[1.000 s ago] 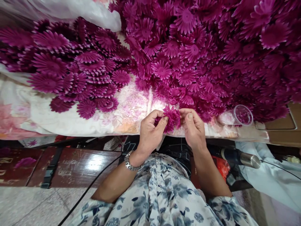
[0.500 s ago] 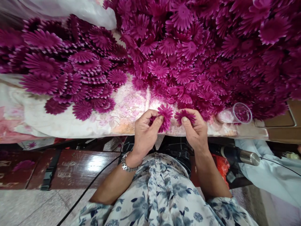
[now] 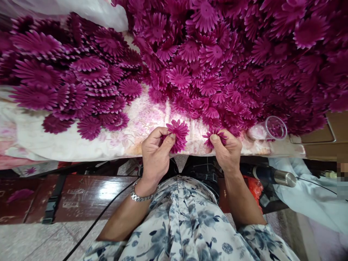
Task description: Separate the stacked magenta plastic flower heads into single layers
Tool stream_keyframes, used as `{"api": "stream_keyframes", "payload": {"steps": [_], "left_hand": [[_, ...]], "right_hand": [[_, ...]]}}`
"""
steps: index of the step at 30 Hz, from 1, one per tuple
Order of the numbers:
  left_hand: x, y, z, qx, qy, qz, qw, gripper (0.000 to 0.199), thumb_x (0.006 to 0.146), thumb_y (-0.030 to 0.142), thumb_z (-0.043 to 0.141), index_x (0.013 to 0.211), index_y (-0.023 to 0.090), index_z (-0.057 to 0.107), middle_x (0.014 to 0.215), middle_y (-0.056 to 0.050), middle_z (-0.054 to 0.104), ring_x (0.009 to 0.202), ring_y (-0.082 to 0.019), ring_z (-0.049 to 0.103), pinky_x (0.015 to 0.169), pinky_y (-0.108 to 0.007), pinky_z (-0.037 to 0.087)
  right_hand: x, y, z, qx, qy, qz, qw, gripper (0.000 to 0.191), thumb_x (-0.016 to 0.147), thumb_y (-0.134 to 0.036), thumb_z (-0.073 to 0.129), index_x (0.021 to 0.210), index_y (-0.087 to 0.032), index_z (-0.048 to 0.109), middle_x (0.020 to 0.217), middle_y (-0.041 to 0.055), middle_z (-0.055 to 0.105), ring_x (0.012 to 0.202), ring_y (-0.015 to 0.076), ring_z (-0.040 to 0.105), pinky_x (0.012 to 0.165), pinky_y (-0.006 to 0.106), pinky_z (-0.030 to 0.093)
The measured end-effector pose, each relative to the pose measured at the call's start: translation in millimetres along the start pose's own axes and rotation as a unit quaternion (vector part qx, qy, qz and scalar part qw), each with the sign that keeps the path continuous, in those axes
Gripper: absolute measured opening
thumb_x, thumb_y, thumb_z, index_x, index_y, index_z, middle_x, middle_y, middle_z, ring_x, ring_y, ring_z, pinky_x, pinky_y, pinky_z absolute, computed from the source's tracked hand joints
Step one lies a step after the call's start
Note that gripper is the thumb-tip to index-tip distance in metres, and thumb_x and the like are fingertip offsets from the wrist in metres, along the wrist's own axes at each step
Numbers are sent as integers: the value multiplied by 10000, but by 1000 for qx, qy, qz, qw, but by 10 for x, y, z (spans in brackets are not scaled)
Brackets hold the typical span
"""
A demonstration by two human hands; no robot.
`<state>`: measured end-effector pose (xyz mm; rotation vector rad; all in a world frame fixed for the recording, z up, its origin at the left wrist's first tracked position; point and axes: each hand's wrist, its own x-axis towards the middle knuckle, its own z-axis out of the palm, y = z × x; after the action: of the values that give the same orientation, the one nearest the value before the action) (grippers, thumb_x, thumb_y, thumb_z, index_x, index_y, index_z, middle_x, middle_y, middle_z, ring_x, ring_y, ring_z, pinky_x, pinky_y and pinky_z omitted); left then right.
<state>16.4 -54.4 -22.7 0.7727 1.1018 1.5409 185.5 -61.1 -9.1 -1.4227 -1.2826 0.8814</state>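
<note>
In the head view, a magenta flower [image 3: 179, 135] is pinched between thumb and fingers of the left hand [image 3: 156, 156], its petals turned outward past the fingertips. A second flower [image 3: 208, 136] is pinched by the fingers of the right hand [image 3: 227, 149], its middle partly covered by the thumb. Both flowers are held apart at the near edge of the cloth-covered counter [image 3: 127, 141]. Beyond the fingers, the far side is taken up by a large heap of magenta flowers [image 3: 217, 69]; to the left of the left fingers, a smaller pile [image 3: 67, 78] is overhung at the back by clear plastic sheeting [image 3: 92, 12]. Right of the right fingers, a transparent cup [image 3: 258, 132] is tipped on its side against the heap's near edge. Farther right, a brown board [image 3: 318, 141] is seen.
</note>
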Motion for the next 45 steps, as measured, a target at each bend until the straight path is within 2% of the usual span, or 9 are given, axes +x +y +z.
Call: {"api": "stream_keyframes", "payload": {"steps": [10, 14, 19, 25, 28, 35, 38, 41, 45], "left_hand": [[-12, 58, 10, -46, 11, -9, 999, 221, 620, 261, 798, 666, 170, 602, 633, 43, 524, 574, -58, 458, 537, -162, 389], [1, 82, 11, -63, 6, -54, 997, 296, 572, 305, 822, 665, 167, 578, 623, 44, 523, 546, -58, 462, 525, -178, 399], [1, 111, 26, -97, -50, -143, 984, 366, 518, 361, 835, 644, 186, 539, 616, 38, 536, 521, -80, 486, 513, -228, 437], [-74, 94, 75, -130, -135, -193, 963, 357, 461, 394, 862, 600, 195, 600, 645, -5, 601, 555, -128, 555, 560, -288, 485], [-94, 86, 72, -137, -153, -199, 958, 330, 467, 363, 868, 589, 181, 623, 627, -8, 599, 548, -117, 549, 570, -276, 477], [-52, 80, 49, -135, -63, -155, 977, 330, 480, 318, 870, 610, 172, 605, 559, 42, 530, 497, -57, 456, 495, -179, 385], [-47, 47, 24, -104, -79, -121, 984, 306, 547, 334, 842, 623, 169, 595, 562, 45, 506, 493, -57, 426, 473, -178, 352], [-50, -9, -11, -58, -113, -71, 989, 220, 666, 332, 773, 675, 179, 616, 612, 34, 523, 539, -72, 449, 500, -189, 369], [-44, -20, -24, 10, -162, 27, 986, 119, 765, 286, 688, 732, 177, 652, 686, 5, 587, 620, -92, 514, 577, -199, 417]], "right_hand": [[-18, 40, 35, -19, -1, -21, 1000, 428, 877, -458, 506, 559, -187, 412, 451, -75, 396, 391, 42, 387, 386, 185, 291], [-6, 87, 47, 8, 3, -8, 1000, 462, 855, -505, 519, 542, -190, 393, 470, -71, 340, 413, 48, 347, 398, 202, 256], [-6, 83, 78, 2, 4, -38, 999, 475, 868, -533, 474, 552, -198, 359, 497, -71, 292, 441, 53, 282, 425, 212, 232], [-29, 1, 133, -81, -4, -105, 991, 431, 912, -462, 424, 576, -200, 361, 507, -66, 318, 471, 62, 297, 456, 214, 249], [-33, 14, 149, -90, -5, -109, 990, 406, 902, -452, 453, 590, -197, 403, 509, -64, 344, 484, 65, 327, 472, 215, 266], [-6, 35, 84, -64, -27, -76, 995, 294, 882, -379, 514, 662, -185, 496, 562, -59, 413, 524, 67, 379, 496, 200, 309], [-2, 0, 20, -22, -21, -66, 997, 160, 863, -334, 550, 815, -192, 607, 650, -39, 519, 564, 74, 439, 518, 198, 353], [-3, -83, -40, 38, -32, -61, 997, 172, 841, -316, 589, 973, -222, 648, 686, -36, 540, 549, 69, 436, 488, 190, 349], [12, -219, -38, -22, -156, -67, 985, 367, 826, -277, 611, 1189, -237, 580, 718, -35, 594, 573, 78, 517, 554, 206, 445]]}}
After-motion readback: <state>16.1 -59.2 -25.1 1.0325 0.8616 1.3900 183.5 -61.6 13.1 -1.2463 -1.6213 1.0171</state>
